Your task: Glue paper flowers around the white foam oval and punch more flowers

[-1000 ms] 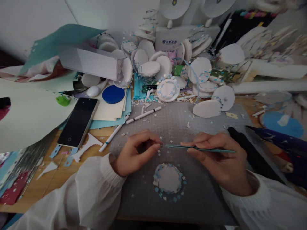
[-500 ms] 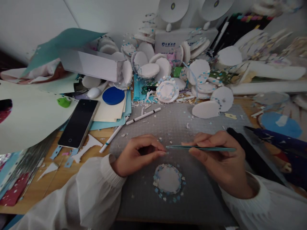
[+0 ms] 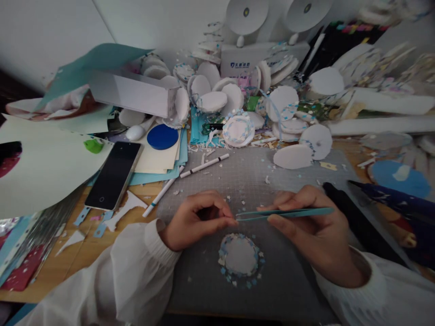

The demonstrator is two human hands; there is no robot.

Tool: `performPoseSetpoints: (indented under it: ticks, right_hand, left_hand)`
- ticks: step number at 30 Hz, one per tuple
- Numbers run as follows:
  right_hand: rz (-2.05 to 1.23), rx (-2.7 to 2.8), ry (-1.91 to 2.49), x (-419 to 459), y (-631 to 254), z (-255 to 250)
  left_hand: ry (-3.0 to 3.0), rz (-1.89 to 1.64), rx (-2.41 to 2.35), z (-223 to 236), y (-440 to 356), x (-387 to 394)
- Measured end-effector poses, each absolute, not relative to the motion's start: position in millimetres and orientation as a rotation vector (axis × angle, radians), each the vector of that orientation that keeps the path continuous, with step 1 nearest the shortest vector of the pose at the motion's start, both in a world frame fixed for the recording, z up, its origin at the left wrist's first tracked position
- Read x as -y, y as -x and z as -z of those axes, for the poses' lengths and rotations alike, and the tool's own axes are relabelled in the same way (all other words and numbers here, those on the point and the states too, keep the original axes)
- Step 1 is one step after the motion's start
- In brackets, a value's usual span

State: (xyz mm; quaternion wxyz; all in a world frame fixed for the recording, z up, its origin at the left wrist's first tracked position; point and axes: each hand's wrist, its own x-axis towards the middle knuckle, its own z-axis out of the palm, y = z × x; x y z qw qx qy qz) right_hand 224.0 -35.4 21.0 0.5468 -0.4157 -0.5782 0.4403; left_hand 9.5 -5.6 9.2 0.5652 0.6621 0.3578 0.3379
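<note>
One grey mat (image 3: 204,292), lower centre, placed as before; front edge near frame bottom. Right hand (image 3: 316,235), right of centre, pinching tweezers (image 3: 306,212); prongs, together half second ago, now spread. Left hand (image 3: 192,222), left of centre, thumb and forefinger pressed together beside prong tips; cannot tell if gripping anything. Blue-flecked white disc (image 3: 239,256), below hands, unmoved, well inside mat edges, bare room both sides.
</note>
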Motion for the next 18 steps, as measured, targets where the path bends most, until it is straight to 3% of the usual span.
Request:
performPoseSetpoints:
  ticks: [18]
  right_hand:
    - [-1.276, 1.263, 0.94, 37.6, -223.7, -15.2]
  left_hand:
    - [-1.554, -0.866, -0.684, -10.1, -7.9, 4.2]
